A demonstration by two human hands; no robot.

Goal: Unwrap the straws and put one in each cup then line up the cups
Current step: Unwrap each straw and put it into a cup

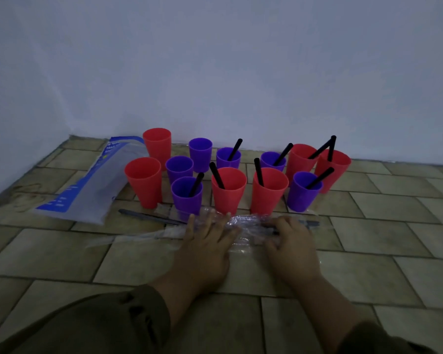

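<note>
Presently, at far left a plastic bag point(87, 190) lies flat on the tiled floor point(368, 264). Beside it stand four empty cups point(143, 190), two red and two purple, with a spare straw point(149, 217) lying on the tiles before them. The left hand point(205, 241) rests with fingers spread, pressing down a heap of clear wrappers point(241, 223). The right hand point(289, 241) has its fingers curled over a wrapped straw point(311, 223), apparently pinching it. Further along, eight filled cups point(266, 200) each hold a straw. Risk noted: the wrappers lie just beside the front cups, so a sharp tug could topple one. Slippery film may also let the straw slide free.
</note>
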